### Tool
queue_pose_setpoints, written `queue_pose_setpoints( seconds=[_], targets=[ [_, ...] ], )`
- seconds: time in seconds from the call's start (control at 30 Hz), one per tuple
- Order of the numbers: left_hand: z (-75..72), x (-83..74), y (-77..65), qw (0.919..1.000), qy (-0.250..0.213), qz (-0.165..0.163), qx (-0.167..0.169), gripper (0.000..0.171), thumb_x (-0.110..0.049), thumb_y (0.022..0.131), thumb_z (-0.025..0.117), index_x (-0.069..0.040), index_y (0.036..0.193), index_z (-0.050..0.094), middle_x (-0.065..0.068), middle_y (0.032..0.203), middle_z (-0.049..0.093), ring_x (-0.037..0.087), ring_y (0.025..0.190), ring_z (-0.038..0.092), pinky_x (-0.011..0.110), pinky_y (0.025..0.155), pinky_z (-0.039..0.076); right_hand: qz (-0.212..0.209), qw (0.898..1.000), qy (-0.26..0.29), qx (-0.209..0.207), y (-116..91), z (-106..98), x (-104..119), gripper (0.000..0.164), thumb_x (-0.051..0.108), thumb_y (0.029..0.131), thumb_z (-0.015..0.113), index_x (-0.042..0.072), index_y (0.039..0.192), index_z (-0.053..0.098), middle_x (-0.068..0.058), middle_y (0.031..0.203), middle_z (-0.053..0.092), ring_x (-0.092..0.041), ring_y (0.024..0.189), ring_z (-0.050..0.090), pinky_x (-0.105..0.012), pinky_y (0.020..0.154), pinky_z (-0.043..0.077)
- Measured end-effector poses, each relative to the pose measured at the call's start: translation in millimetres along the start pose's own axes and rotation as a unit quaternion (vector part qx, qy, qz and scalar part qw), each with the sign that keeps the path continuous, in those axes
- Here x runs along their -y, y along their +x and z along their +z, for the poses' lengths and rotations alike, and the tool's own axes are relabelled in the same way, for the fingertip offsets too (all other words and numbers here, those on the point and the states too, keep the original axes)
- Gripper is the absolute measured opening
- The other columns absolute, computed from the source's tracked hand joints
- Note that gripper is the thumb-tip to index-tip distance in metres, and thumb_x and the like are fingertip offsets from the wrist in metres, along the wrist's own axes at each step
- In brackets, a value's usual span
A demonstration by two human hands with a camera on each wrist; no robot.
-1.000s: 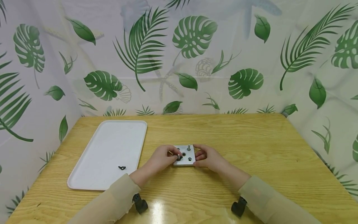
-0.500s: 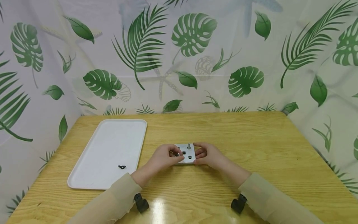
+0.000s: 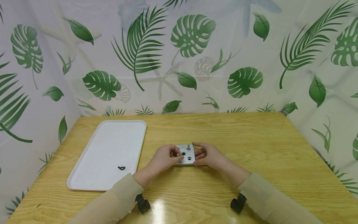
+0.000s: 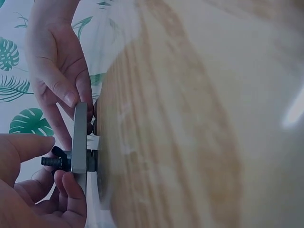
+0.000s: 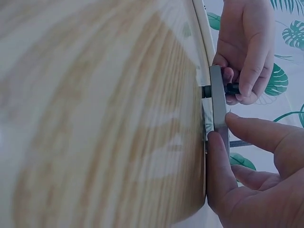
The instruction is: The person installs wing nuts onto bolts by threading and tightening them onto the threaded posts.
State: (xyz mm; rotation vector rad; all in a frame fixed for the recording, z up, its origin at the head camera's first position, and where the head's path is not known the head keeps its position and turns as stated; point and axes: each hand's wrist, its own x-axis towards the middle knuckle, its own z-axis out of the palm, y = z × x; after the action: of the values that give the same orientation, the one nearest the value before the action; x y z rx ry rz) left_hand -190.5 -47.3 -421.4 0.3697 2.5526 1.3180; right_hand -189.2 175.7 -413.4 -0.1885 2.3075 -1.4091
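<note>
Table [image 3: 237,130]: wood-grain top, bearing all items. White tray [image 3: 112,146]: on the table to the person's left; contents, one loose black wing nut [image 3: 121,168] near its near right corner, position unchanged from one second ago. Left hand [image 3: 164,157]: thumb and fingers pinching a fitted black wing nut [image 4: 60,153]. One second ago the nut showed in the head view; the thumb now reaches across and conceals it. Right hand [image 3: 209,158]: thumb and fingers grasping the right edge of the metal plate [image 3: 191,153], grip unchanged. The plate lies level between the hands, right of the tray, raised off the tabletop on dark parts beneath, only partly visible. Rear bolt [image 3: 188,147]: upright at the far right corner. Near bolt [image 4: 49,161]: passes through the fitted nut; seating against the plate is hard to make out.
</note>
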Motion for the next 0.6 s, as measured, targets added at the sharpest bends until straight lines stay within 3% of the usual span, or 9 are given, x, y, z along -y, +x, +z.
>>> queue_pose_setpoints(
  seconds=[0.23,0.47,0.6],
  targets=[
    [-0.8,-2.7,0.2,1.0,0.001,-0.005,0.004,0.003,-0.009,0.094,0.076,-0.008,0.095,0.073,0.004,0.087,0.066,0.013,0.073,0.05,0.024,0.064,0.041,0.004,1.0,0.012,0.001,0.0,-0.1,0.0,0.083,-0.007,0.09,0.079,-0.006,0.161,0.036,-0.025,0.122,0.067,-0.015,0.097,0.071,-0.024,0.082,0.06],
    [-4.0,-0.5,-0.9,0.9993,-0.034,-0.013,0.006,0.026,0.003,0.084,0.069,-0.004,0.108,0.072,0.009,0.101,0.069,0.015,0.08,0.053,0.025,0.067,0.042,-0.001,1.0,0.015,-0.001,0.3,0.7,-2.5,0.083,-0.007,0.09,0.079,-0.006,0.161,0.037,-0.025,0.123,0.067,-0.018,0.101,0.071,-0.024,0.083,0.06],
    [-5.5,2.1,-0.6,0.9989,-0.045,-0.013,-0.002,0.027,0.006,0.084,0.066,-0.001,0.109,0.072,0.012,0.107,0.073,0.012,0.081,0.058,0.022,0.069,0.046,-0.003,1.0,0.019,-0.004,1.4,1.3,-4.2,0.083,-0.009,0.089,0.079,-0.006,0.16,0.037,-0.025,0.122,0.067,-0.017,0.099,0.071,-0.024,0.081,0.059]
  ],
)
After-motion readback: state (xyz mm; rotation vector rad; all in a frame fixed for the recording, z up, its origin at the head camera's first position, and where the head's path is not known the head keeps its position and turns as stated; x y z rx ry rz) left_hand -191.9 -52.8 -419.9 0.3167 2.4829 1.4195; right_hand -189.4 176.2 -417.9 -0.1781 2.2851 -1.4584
